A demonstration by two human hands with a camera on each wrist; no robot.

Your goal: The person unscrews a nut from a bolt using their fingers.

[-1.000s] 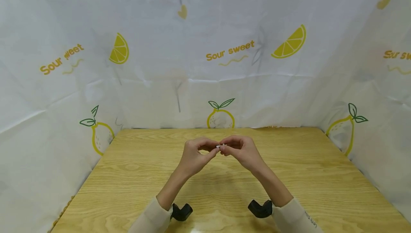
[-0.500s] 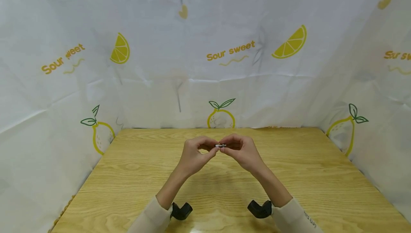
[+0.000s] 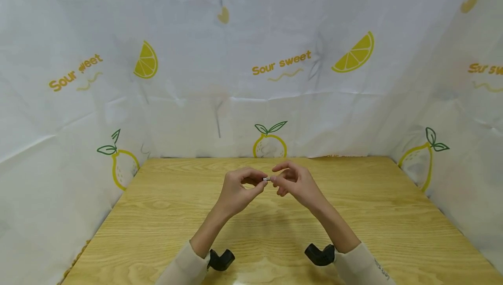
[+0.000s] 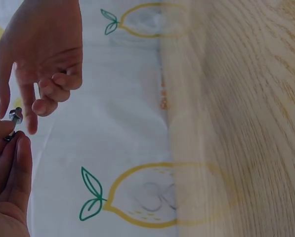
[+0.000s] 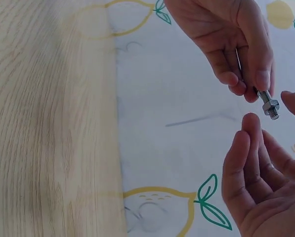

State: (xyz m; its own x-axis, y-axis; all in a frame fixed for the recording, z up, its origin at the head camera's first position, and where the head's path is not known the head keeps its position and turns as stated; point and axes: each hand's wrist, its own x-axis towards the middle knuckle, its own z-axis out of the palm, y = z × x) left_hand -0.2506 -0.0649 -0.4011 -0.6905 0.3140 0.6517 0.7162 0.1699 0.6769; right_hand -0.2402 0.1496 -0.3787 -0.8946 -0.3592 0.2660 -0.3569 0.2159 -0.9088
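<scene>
A small metal bolt (image 3: 267, 179) lies level above the table, pinched at one end between the thumb and fingers of my left hand (image 3: 239, 191). On its free end sits a hex nut (image 5: 271, 105), with a bit of thread showing past it in the right wrist view. My right hand (image 3: 300, 185) is beside that end, its thumb (image 5: 294, 102) and forefinger spread apart around the nut without gripping it. The left wrist view shows the nut (image 4: 16, 116) near the right hand's fingertips. The bolt's other end is mostly hidden by the left fingers.
A wood-grain table (image 3: 177, 232) spreads below both hands. White cloth (image 3: 188, 115) printed with lemons hangs behind it and on both sides. Black curved pieces (image 3: 222, 260) stick out from both sleeve cuffs.
My right fingers have come off the nut and spread apart, the forefinger lifting. The left hand keeps its pinch on the bolt in nearly the same place.
</scene>
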